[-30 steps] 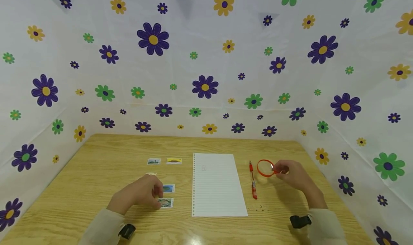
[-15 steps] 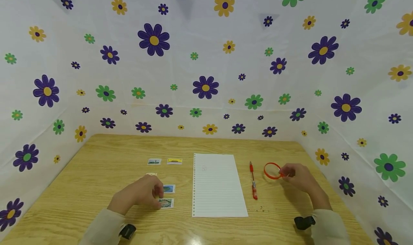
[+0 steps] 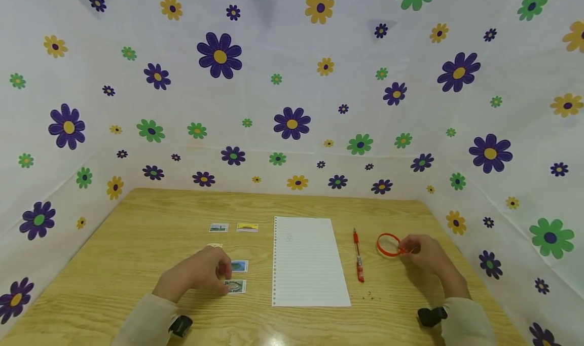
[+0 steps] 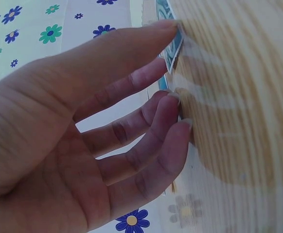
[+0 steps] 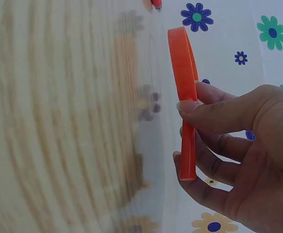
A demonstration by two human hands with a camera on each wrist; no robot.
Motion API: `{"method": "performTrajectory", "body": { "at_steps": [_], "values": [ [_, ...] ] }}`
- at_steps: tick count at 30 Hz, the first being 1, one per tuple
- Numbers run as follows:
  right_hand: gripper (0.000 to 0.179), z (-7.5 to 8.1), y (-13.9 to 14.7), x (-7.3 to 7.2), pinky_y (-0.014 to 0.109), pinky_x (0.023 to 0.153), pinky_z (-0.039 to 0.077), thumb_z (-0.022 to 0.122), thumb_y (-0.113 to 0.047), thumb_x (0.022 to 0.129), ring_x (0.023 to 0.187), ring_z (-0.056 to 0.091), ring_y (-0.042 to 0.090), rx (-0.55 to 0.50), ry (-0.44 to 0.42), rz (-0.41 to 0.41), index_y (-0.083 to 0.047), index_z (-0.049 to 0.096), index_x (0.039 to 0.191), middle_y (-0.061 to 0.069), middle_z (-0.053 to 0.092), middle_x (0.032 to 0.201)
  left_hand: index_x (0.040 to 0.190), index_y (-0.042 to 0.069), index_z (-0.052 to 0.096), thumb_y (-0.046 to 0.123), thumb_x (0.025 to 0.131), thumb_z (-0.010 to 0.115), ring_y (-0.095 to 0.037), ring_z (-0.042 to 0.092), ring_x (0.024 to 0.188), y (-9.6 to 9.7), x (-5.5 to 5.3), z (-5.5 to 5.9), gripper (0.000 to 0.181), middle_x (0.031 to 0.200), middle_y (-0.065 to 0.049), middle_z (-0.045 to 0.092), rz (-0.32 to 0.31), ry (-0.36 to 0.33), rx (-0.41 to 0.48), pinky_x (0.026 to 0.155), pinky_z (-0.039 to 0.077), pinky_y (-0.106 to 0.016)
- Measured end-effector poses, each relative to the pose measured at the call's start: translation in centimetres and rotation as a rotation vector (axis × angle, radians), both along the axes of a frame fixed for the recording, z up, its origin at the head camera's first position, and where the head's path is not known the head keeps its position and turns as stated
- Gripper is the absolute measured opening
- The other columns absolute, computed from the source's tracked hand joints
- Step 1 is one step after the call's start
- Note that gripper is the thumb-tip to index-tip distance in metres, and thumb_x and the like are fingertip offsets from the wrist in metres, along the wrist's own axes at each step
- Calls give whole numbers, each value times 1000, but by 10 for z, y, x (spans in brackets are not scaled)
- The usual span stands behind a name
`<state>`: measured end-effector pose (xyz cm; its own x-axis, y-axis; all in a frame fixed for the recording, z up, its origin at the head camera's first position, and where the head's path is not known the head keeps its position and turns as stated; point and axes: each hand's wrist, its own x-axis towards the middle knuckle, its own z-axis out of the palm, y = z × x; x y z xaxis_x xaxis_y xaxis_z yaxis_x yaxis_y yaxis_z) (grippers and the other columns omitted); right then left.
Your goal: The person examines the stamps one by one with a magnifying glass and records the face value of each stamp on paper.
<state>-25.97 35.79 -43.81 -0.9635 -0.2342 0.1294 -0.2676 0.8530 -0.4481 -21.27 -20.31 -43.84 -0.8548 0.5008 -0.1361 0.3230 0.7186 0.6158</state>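
Observation:
My right hand (image 3: 422,250) pinches the red handle of a magnifying glass (image 3: 389,244) over the right side of the table. In the right wrist view, the thumb lies across the magnifying glass (image 5: 183,68) where rim meets handle, and the lens appears edge-on. At left, my left hand (image 3: 201,275) rests low over the table with fingers loosely bent. Its thumb tip touches the edge of a green picture stamp (image 3: 235,286), with the index fingertip close by. In the left wrist view, the stamp (image 4: 173,46) shows beside the thumb. A blue stamp (image 3: 239,266) lies just beyond, partly covered by the hand.
Lined paper (image 3: 310,265) with a faint red mark lies mid-table, a red pen (image 3: 358,257) to its right. Small dark specks (image 3: 370,297) lie below the pen. Further back are a grey-green stamp (image 3: 219,228) and a yellow stamp (image 3: 247,228). A flowered cloth (image 3: 292,82) encloses the table.
My right hand has moved right and slightly nearer, carrying the magnifying glass away from the pen; its lens has tilted. My left hand stays in place.

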Motion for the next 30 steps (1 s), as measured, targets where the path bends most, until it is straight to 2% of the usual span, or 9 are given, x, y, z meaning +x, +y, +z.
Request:
{"method": "performTrajectory", "body": {
  "at_steps": [18, 30],
  "values": [
    [14, -9, 14, -3, 27, 72, 55, 77, 2, 85, 86, 68, 21, -21, -83, -40, -2, 72, 97, 11, 73, 93, 79, 13, 71, 12, 73, 92, -14, 54, 73, 1, 1, 2, 22, 82, 1, 65, 4, -4, -4, 64, 48, -27],
    [13, -9, 18, -4, 26, 70, 54, 78, 1, 85, 84, 69, 22, -18, -87, -29, -2, 73, 97, 12, 74, 93, 79, 13, 71, 11, 73, 92, -14, 53, 73, 2, 2, 4, 22, 82, 1, 64, 8, -4, -7, 64, 47, -27]
  ]
}}
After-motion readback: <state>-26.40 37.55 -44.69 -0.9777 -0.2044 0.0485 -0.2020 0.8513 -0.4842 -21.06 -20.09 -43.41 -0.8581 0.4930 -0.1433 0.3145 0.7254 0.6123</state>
